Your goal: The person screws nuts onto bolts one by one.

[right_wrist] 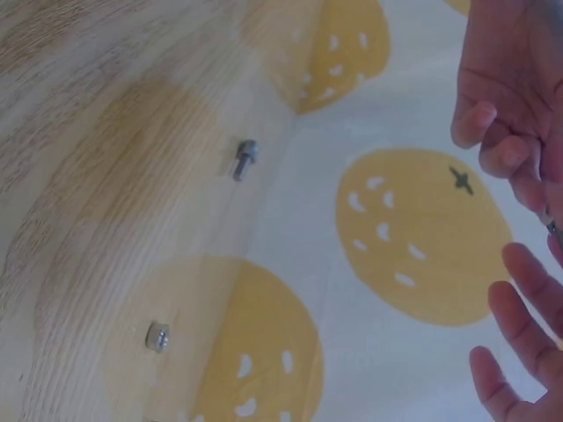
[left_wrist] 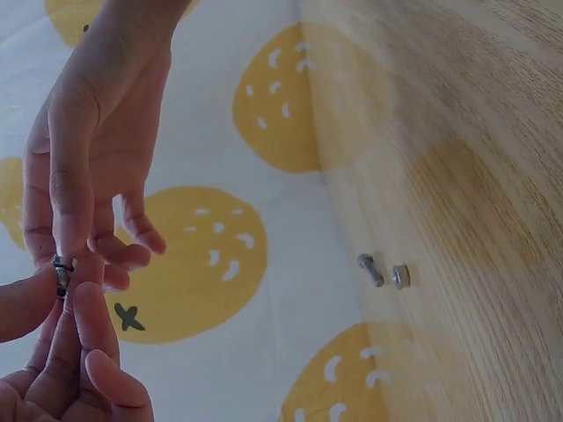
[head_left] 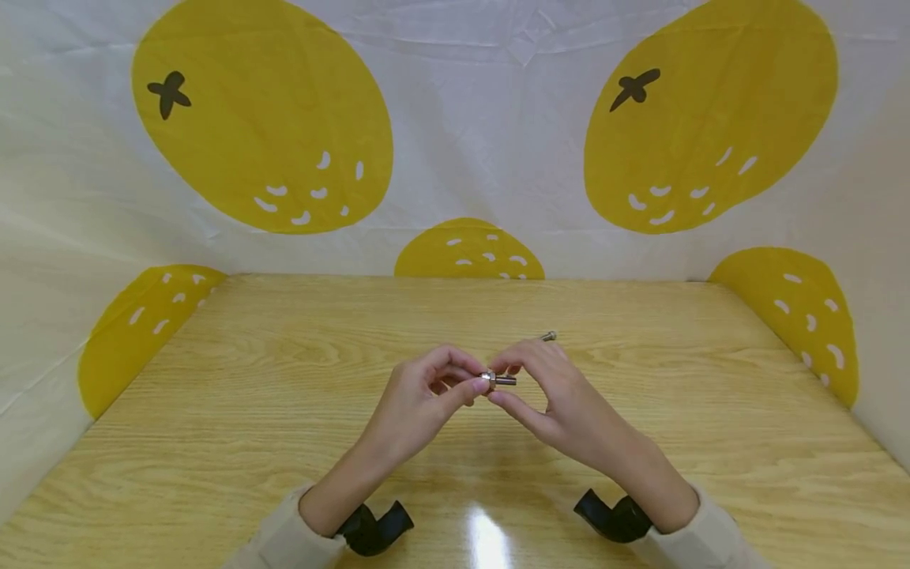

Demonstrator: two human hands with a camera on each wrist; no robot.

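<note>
My left hand (head_left: pixel 419 399) holds a metal bolt (head_left: pixel 506 381) between thumb and fingertips, its shank pointing right. A hex nut (head_left: pixel 492 379) sits on the bolt, close to the left fingertips. From the other side, my right hand (head_left: pixel 569 395) has thumb and index fingertips at the nut, pinching it. In the left wrist view the right hand (left_wrist: pixel 101 132) comes down from above, while the left hand (left_wrist: pixel 66 374) is below. The right wrist view catches only part of the bolt at its edge, between the left hand (right_wrist: pixel 519 114) and the right hand (right_wrist: pixel 528 330).
On the wooden table (head_left: pixel 284 379) beyond my right hand lies another bolt (head_left: pixel 548 336). A loose nut (left_wrist: pixel 401 276) lies near that bolt (left_wrist: pixel 371 270); the right hand hides it in the head view. A white cloth (head_left: pixel 490 142) with yellow fruit shapes encloses the table.
</note>
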